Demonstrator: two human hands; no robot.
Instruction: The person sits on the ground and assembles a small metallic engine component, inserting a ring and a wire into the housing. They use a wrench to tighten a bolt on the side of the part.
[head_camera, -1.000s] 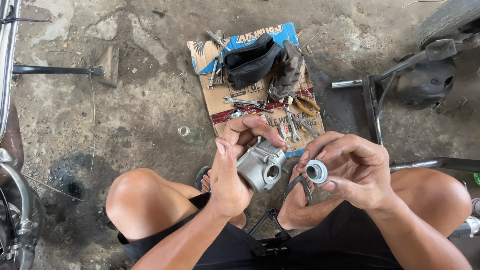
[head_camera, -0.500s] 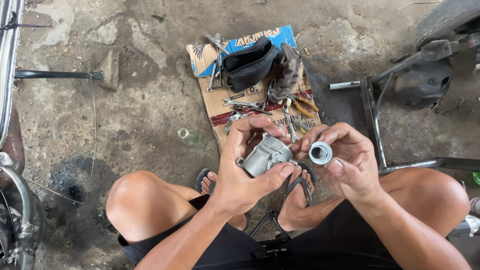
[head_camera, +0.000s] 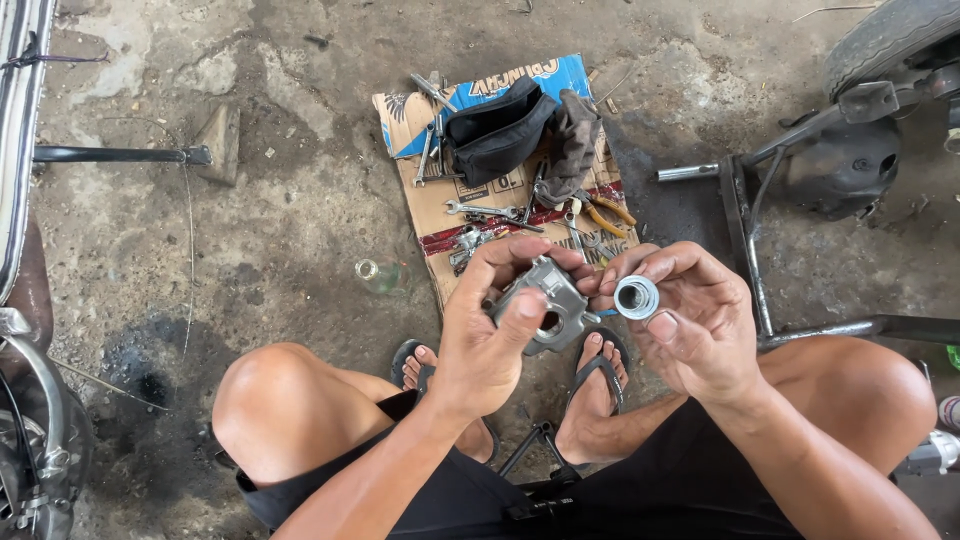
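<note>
Grey stained concrete floor carries a flattened brown cardboard sheet strewn with wrenches. Above my sandalled feet, my left hand has its grip closed around a grey cast-metal housing; my right hand pinches a small silver metal ring just beside it.

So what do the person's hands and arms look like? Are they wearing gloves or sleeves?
No gloves and no sleeves. The left hand and right hand are both bare, and so are the forearms up to the elbows. No watch, ring or bracelet shows. The fingers look smudged with dark, greasy grime, mostly at the tips and around the nails.
</note>
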